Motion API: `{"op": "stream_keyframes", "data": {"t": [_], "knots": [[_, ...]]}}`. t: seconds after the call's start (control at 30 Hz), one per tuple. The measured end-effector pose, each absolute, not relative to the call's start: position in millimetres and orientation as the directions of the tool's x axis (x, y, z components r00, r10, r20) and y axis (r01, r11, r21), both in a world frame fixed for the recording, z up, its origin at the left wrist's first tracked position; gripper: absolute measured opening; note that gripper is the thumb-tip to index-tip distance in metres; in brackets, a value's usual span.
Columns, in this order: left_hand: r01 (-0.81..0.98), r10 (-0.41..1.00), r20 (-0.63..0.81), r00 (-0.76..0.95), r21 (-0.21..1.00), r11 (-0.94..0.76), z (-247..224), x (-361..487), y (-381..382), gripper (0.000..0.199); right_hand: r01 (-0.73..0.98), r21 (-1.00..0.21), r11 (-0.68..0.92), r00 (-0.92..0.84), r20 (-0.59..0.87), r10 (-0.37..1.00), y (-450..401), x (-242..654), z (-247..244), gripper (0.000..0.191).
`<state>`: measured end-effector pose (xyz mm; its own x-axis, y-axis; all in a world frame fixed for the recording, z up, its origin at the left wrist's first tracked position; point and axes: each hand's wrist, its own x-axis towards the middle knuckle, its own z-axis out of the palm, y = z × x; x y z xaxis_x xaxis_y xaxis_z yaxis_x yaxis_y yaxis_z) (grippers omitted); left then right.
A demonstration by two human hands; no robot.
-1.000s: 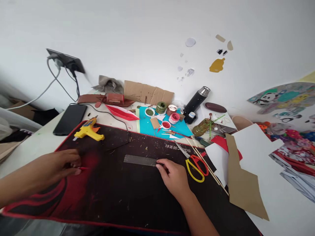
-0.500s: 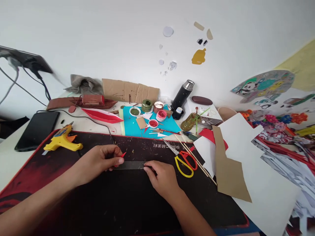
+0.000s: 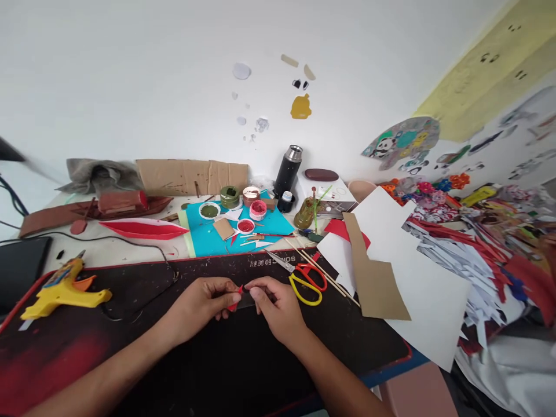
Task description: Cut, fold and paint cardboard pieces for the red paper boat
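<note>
My left hand (image 3: 212, 301) pinches a small piece of red paper (image 3: 234, 302) between thumb and fingers, above the dark mat (image 3: 195, 359). Close beside it, my right hand (image 3: 275, 304) has its thumb and fingertips drawn together near the paper's upper tip. What those fingertips hold, if anything, is too small to make out. A dark translucent strip like a ruler (image 3: 248, 302) lies beneath the hands, mostly covered by them. To the right of my right hand are scissors (image 3: 306, 281) with one red and one yellow handle, blades apart.
A yellow glue gun (image 3: 65, 292) rests at left. Behind the mat are a red paper boat shape (image 3: 143, 228), open paint pots (image 3: 258, 209) on blue paper (image 3: 200, 240), a jar (image 3: 305, 215) and a black flask (image 3: 287, 171). Thin sticks (image 3: 332, 278), cardboard (image 3: 380, 292) and white paper (image 3: 434, 307) lie at right.
The view has swung to the right. My right hand has left the strip's far end and come up against my left hand at the red paper, which now shows more.
</note>
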<state>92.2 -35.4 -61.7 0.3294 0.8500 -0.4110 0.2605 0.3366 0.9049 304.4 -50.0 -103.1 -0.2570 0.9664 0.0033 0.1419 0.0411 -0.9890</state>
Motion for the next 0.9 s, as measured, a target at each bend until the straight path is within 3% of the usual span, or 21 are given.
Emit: {"op": "stream_keyframes", "data": {"t": [0.23, 0.4, 0.5, 0.7, 0.9], "knots": [[0.264, 0.832, -0.438, 0.340, 0.894, 0.362, -62.8, 111.7, -45.3, 0.045, 0.103, -0.995, 0.012, -0.224, -0.012, 0.975, -46.9, 292.4, -93.3, 0.025], [0.159, 0.859, -0.428, 0.279, 0.903, 0.399, -63.7, 105.8, -44.1, 0.052, -0.051, -0.990, -0.134, -0.260, -0.117, 0.959, -48.4, 285.2, -93.0, 0.037], [0.105, 0.866, -0.397, 0.305, 0.917, 0.384, -64.9, 103.0, -45.4, 0.052, -0.084, -0.987, -0.137, -0.268, -0.110, 0.957, -52.0, 283.5, -93.5, 0.041], [0.065, 0.860, -0.323, 0.396, 0.944, 0.325, -61.5, 104.8, -50.5, 0.040, -0.003, -0.994, -0.111, -0.226, -0.108, 0.968, -51.8, 291.5, -85.9, 0.051], [0.187, 0.880, -0.297, 0.371, 0.952, 0.243, -52.6, 90.0, -48.1, 0.044, 0.140, -0.976, -0.168, -0.330, -0.206, 0.921, -55.0, 326.4, -68.7, 0.051]]}}
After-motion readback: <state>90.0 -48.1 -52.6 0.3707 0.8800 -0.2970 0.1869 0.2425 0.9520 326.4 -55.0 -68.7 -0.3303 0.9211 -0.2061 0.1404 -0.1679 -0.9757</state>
